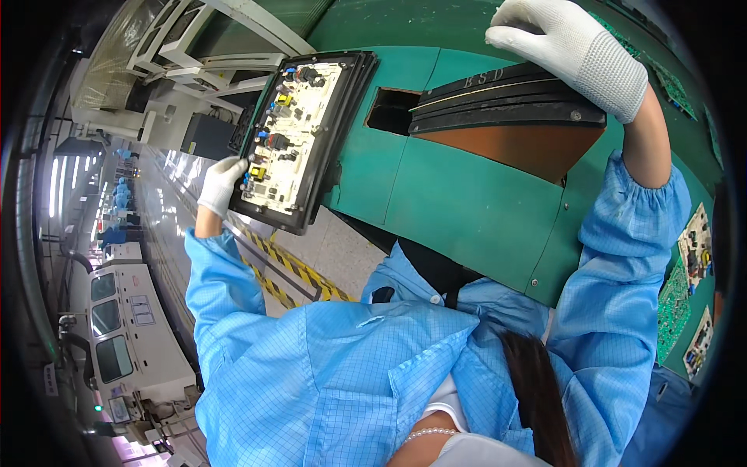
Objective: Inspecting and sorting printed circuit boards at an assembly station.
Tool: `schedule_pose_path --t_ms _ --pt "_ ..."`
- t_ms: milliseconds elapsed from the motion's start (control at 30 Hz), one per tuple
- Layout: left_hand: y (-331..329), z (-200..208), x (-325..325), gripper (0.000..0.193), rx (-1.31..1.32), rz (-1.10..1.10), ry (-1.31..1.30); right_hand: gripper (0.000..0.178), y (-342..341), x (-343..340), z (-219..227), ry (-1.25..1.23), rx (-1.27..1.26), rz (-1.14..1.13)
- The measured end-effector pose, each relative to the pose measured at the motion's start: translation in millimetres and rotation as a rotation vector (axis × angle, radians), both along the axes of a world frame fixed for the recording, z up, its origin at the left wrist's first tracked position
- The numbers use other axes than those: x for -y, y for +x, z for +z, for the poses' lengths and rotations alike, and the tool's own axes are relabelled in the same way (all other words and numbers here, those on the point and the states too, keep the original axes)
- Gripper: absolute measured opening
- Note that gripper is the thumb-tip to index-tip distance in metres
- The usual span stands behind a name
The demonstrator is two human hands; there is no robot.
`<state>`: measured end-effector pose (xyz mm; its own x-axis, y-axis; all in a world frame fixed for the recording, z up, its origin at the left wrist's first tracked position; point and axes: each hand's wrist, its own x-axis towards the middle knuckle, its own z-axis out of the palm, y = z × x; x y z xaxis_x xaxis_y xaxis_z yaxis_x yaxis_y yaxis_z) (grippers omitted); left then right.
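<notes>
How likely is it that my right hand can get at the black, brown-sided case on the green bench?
Probably yes: your right hand appears empty and is close to the upper edge of the case in this view, with nothing visible between them.

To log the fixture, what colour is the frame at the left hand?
Black frame, best seen in head view.

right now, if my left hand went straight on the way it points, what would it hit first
The black tray: the left hand is right at its edge, with the boards just beyond, though exact depth is unclear.
</notes>
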<state>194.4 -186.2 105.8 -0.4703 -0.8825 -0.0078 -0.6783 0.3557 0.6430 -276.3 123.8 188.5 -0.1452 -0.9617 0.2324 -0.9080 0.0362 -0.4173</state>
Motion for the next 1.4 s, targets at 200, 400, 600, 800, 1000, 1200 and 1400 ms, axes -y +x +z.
schedule_pose_path --t_ms 200,400,600,800,1000,1200,1400 --pt "-3.4 -38.6 23.9 0.034 -0.114 0.140 -0.197 0.037 -0.8 -1.0 -1.4 -0.070 0.025 0.016" --pt "-7.4 -37.0 23.5 0.031 0.076 0.033 -0.484 0.035 -6.0 11.5 -5.5 0.017 0.029 -0.119" --pt "-3.3 -5.5 0.7 0.030 -0.164 0.052 -0.166 0.037 -16.5 20.5 -21.7 -0.050 0.147 0.014" --pt "8.0 1.4 -112.0 0.022 -0.139 0.098 -0.332 0.039 -31.3 18.9 -28.2 0.033 0.162 -0.007" --pt "-25.3 -19.8 -184.0 0.051 0.251 -0.110 -0.593 0.045 -62.8 33.5 -55.2 0.001 0.164 -0.037" --pt "-34.7 -35.0 -181.1 0.048 0.173 0.005 -0.612 0.047 -81.5 33.4 -66.7 -0.054 0.185 0.005" --pt "-26.6 -41.2 -181.1 0.037 0.017 0.062 -0.418 0.046 -78.4 34.3 -66.6 -0.049 0.180 0.012"
